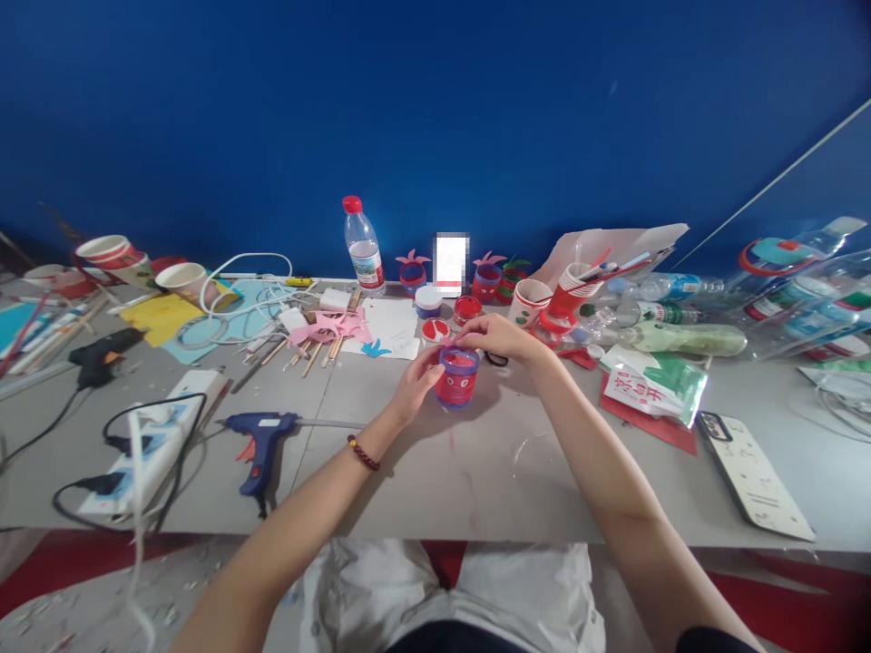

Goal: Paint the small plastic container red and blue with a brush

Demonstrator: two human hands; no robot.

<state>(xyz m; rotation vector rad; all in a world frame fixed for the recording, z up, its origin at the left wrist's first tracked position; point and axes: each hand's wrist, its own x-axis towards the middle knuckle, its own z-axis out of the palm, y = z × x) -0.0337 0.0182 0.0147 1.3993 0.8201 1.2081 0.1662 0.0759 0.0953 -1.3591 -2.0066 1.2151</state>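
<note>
A small red and blue cup with two googly eyes stands upright on the table in front of me. My left hand grips its left side, thumb by the rim. Over the back of the rim, my right hand has its fingertips pinched together at a small pink piece, mostly hidden by the fingers. Behind the hands are a red jar, a red and white lid and a white-topped tub. Similar decorated cups with leaf-shaped paper tops stand farther back.
A blue glue gun and a power strip lie to the left. Pink paper scraps, sticks and a water bottle sit behind. On the right are paper cups, plastic bottles and a phone.
</note>
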